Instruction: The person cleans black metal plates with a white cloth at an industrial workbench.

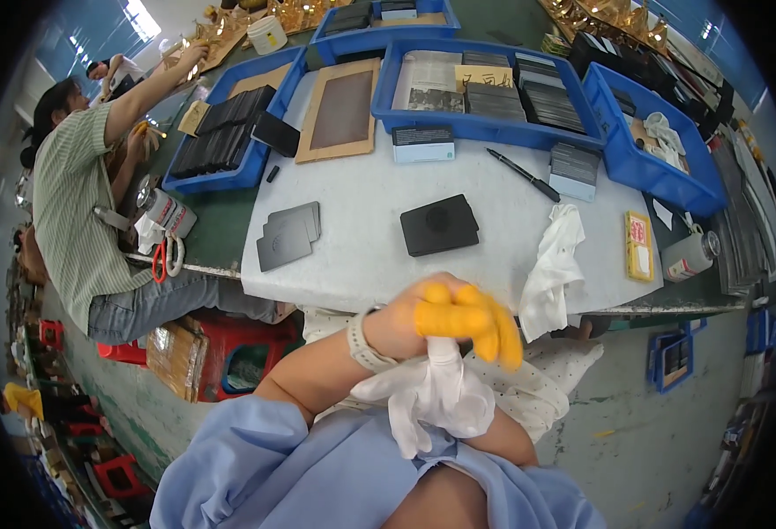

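My left hand [445,317], with yellow finger covers and a white band on the wrist, is held over the table's near edge. Its fingers close round one finger of the white glove [450,397] on my right hand [432,410]. The other gloved fingers are spread apart, pointing left and down, with nothing in them. Just beyond my hands, a small stack of black cards [439,226] lies on the white table cover. Several grey cards [288,236] lie fanned to its left. A crumpled white cloth [553,273] hangs over the edge at the right.
Blue trays [485,129] of dark cards line the far side. A black pen [524,175], card packs [422,144], a yellow box [639,245], a bottle [691,256] and red-handled scissors [160,263] lie about. A co-worker [79,203] sits at the left beside a red stool [238,353].
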A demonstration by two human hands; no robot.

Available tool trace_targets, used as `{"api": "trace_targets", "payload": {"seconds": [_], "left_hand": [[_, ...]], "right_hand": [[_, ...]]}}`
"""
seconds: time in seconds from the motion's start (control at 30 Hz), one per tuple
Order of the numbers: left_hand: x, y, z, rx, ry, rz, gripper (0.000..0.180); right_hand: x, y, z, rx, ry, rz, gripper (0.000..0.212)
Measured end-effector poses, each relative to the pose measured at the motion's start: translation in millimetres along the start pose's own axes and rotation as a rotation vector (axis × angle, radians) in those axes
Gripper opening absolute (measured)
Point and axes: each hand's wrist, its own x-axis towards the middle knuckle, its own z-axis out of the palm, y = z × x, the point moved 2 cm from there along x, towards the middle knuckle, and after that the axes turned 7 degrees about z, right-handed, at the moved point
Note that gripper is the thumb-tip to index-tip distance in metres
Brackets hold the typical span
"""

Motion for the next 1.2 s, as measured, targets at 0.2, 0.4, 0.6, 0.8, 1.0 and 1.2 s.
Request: {"api": "trace_targets", "payload": {"seconds": [0.2, 0.4, 0.6, 0.8, 1.0, 1.2], "left_hand": [[-30, -50, -5, -0.69, 0.17, -0.494, 0.035], [-16, -26, 7, -0.169, -0.054, -0.51, 0.043], [-17, 15, 6, 0.16, 0.387, 0.005, 0.041], [-26, 23, -3, 0.318, 0.226, -0.079, 0.019], [-27, 29, -10, 0.424, 0.063, -0.115, 0.02], [-31, 22, -6, 0.648, 0.089, -0.363, 0.042]], "right_hand": [[-21, -2, 8, 0.005, -0.046, 0.032, 0.068], [21, -38, -3, 0.01, -0.096, 0.046, 0.077], [18, -49, -4, -0.217, 0.043, 0.275, 0.087], [33, -51, 4, -0.905, 0.327, 0.315, 0.056], [34, -48, -17, -1.246, 0.296, -0.006, 0.043], [39, -41, -30, -1.452, 0.099, -0.174, 0.076]]}}
